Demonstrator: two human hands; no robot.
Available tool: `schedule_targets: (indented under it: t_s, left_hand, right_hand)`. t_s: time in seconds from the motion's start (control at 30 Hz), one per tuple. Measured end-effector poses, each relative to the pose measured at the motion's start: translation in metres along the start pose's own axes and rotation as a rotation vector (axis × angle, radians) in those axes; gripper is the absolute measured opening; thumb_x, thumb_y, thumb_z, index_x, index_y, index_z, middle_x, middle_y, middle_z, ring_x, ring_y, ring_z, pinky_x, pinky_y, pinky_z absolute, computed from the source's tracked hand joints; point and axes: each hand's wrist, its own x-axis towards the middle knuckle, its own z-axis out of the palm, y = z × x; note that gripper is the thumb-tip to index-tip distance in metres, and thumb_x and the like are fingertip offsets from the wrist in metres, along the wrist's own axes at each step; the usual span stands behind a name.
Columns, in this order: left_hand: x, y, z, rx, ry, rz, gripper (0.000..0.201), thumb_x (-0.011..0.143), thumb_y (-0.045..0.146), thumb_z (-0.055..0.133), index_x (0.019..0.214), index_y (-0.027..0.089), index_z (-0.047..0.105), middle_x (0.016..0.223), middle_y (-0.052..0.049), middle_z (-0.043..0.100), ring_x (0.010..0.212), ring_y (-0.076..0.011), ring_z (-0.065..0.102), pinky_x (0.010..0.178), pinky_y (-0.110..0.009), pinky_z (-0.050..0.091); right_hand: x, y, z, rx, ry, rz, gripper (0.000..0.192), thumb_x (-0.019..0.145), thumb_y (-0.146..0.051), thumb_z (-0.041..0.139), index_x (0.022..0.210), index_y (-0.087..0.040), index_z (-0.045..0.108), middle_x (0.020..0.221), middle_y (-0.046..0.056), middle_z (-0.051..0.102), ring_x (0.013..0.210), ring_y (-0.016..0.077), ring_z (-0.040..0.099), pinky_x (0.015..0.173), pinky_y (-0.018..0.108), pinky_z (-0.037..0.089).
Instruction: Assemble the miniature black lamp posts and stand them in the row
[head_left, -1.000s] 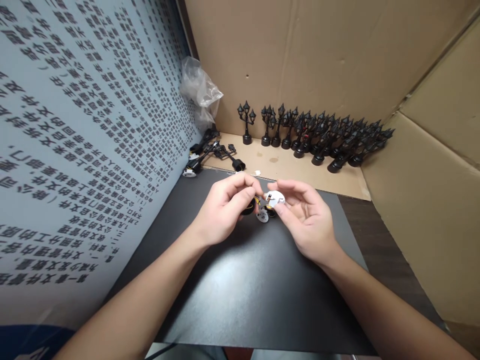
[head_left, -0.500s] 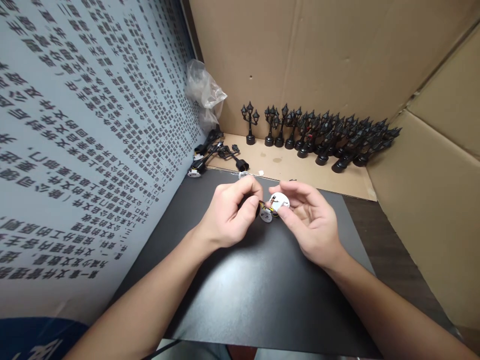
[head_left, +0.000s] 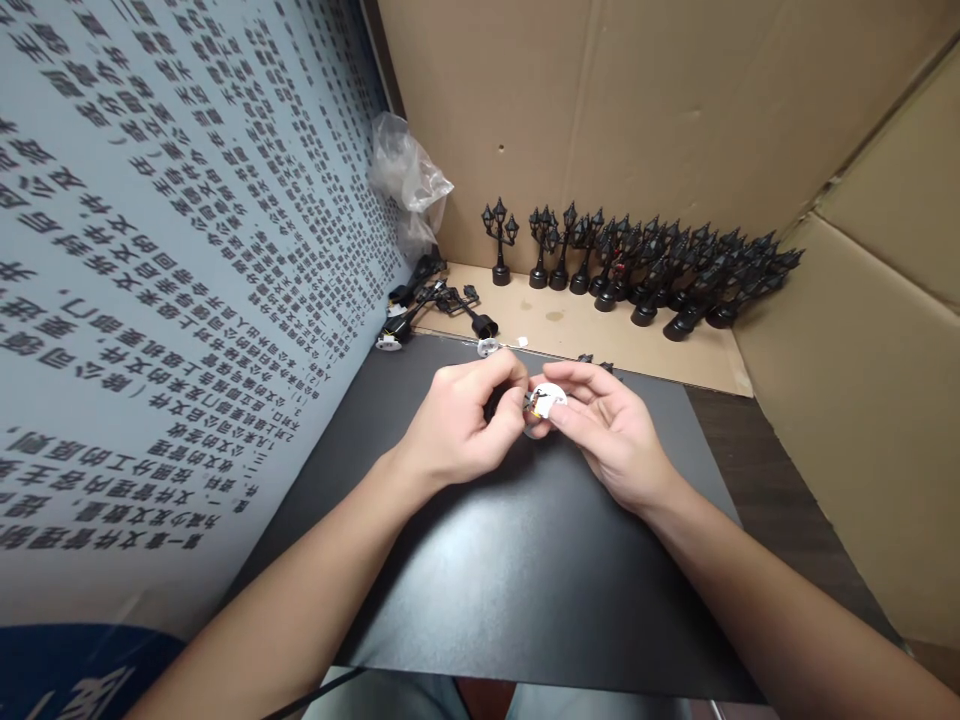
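White disc is up in front of the person, between the two hands and above the dark surface. The right hand has a small, tight grip, pinching the disc with thumb and fingers. The left hand is curled around a dark part, but most of it is hidden. Thin wires show at the disc's left side, and I can't tell if the left fingertips pinch them.

The work seems partway along. Many standing lamps are on the cardboard sheet at the back. Some lying lamps are at the left, and a loose disc is near them, so those look not done. The held disc is still outside any base I can see.

Half a second ago, the hands were farther apart. Now the disc is closer to the left hand, and the second disc hanging below is mostly hidden.
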Motion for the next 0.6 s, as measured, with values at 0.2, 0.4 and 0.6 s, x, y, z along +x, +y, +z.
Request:
schedule_targets:
  t_s: [0.2,0.4,0.6]
  left_hand:
    - [-0.001,-0.007,-0.001,0.159,0.005,0.121,0.011,0.094,0.027,0.056,0.100,0.019,0.061,0.090,-0.004,0.071,0.077,-0.0182,0.065,0.074,-0.031,0.052]
    - [-0.002,-0.020,0.000,0.105,-0.022,0.196,0.061,0.081,0.025,0.068,0.139,0.020,0.051,0.128,-0.012,0.069,0.108,-0.0259,0.070,0.097,-0.039,0.057]
    - [-0.005,-0.029,-0.002,0.069,0.052,0.161,0.049,0.090,0.022,0.054,0.138,0.020,0.048,0.124,-0.012,0.067,0.110,-0.0261,0.068,0.100,-0.043,0.056]
  right_hand:
    - [0.006,0.001,-0.008,-0.041,0.044,0.028,0.039,0.088,-0.040,0.085,0.121,-0.023,0.072,0.114,0.007,0.076,0.083,0.0165,0.074,0.077,0.035,0.066]
    - [0.012,-0.001,-0.018,-0.264,0.225,-0.152,0.040,0.093,-0.045,0.080,0.127,-0.025,0.072,0.104,0.004,0.072,0.086,0.0170,0.072,0.079,0.035,0.065]
    - [0.006,0.007,-0.014,-0.595,0.207,-0.298,0.039,0.097,-0.041,0.075,0.133,-0.028,0.068,0.117,0.007,0.060,0.088,0.0172,0.069,0.086,0.039,0.064]
